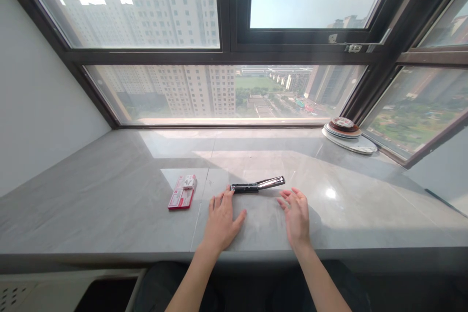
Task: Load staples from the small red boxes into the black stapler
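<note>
Head view: left hand (220, 222) lying flat on surface (109, 204), fingers (224, 198) spread open, gripping nothing; tips just touching near end of stapler (257, 185). Right hand (297, 214) also lying open and empty, fingers just beside stapler, apart from it.

Risk, as judged: stapler lying swung open, so careless press likely pinching fingertips or skidding it over glossy stone.

Stapler looking slim, black body, shiny metal arm. Red staple box (183, 191) sitting left of left fingers.

No legible text anywhere; print on red-white box (182, 192) and on round tin lid (342, 123) too small to read.
</note>
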